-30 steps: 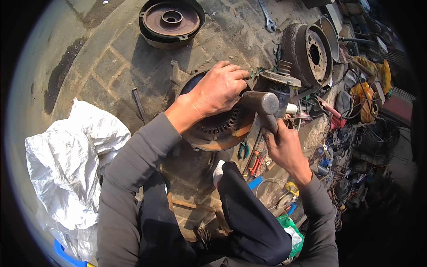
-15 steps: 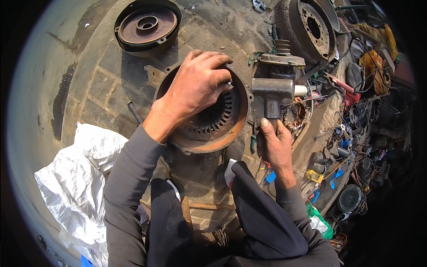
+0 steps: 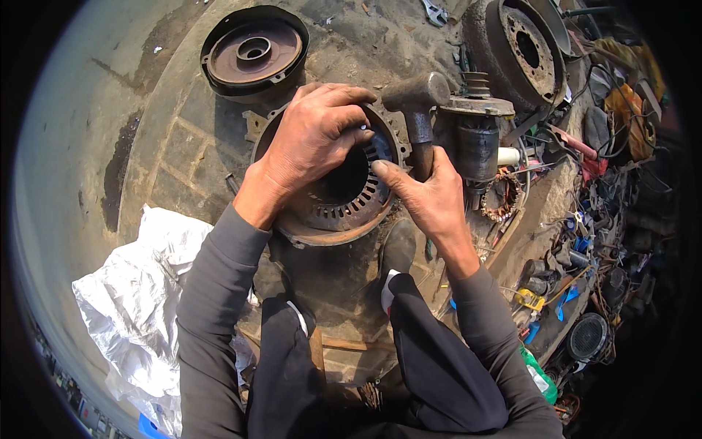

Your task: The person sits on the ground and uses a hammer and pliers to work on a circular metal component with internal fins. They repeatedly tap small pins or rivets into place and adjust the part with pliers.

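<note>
Biggest thing in view is the white sheeting (image 3: 139, 285), crumpled up at the lower left. Then there's the round metal housing (image 3: 358, 225), open side up on the ground mid-frame, with a slotted ring (image 3: 349, 207) down inside. A similar round part (image 3: 252, 66) sits apart from it at the upper left. The left hand (image 3: 314, 139) hangs over the housing, fingers bunched, pretty much the same pose as half a second ago. The right hand (image 3: 431, 194) is the real change: it's come in closer from the right, fingers wrapped round the hammer (image 3: 418, 124), thumb sticking off the handle toward the left hand. So the hammer head is now up by the housing's upper right edge, and seemingly both hands are busy around one spot. Smallest bit: a pale speck (image 3: 365, 127) at the left fingertips. Can't tell what it is, or whether it's actually gripped.
</note>
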Tool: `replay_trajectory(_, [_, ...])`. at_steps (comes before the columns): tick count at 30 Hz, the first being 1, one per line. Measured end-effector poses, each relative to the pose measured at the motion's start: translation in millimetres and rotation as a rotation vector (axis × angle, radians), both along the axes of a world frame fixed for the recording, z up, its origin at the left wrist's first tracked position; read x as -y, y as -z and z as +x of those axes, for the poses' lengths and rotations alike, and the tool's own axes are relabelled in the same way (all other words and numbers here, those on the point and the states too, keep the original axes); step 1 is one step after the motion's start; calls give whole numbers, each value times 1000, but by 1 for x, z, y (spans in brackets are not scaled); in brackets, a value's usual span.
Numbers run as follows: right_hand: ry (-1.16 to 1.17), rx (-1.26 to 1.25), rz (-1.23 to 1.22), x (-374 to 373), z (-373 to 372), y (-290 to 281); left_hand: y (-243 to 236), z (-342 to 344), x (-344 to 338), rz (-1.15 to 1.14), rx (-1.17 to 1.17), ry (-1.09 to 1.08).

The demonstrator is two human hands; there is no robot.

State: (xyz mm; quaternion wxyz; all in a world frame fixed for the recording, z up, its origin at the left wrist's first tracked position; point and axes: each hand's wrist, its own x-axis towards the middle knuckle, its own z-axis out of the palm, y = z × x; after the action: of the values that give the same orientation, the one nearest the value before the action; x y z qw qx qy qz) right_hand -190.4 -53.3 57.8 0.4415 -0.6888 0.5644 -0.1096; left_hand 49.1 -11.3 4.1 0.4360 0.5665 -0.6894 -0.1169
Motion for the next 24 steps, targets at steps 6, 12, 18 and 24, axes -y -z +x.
replay_trajectory(6, [59,-49,33,-8,0,5,-1,-15,-5,-33,42,-49])
replay_trajectory(12, [47,-52,20,-17,-23,7,-8,-40,-12,-135,138,-82])
replay_trajectory(18, [37,-1,50,-17,-38,8,-21,-58,-17,-172,228,-32])
replay_trajectory(24, [13,-1,67,-14,-37,8,-44,-68,-19,251,448,-98])
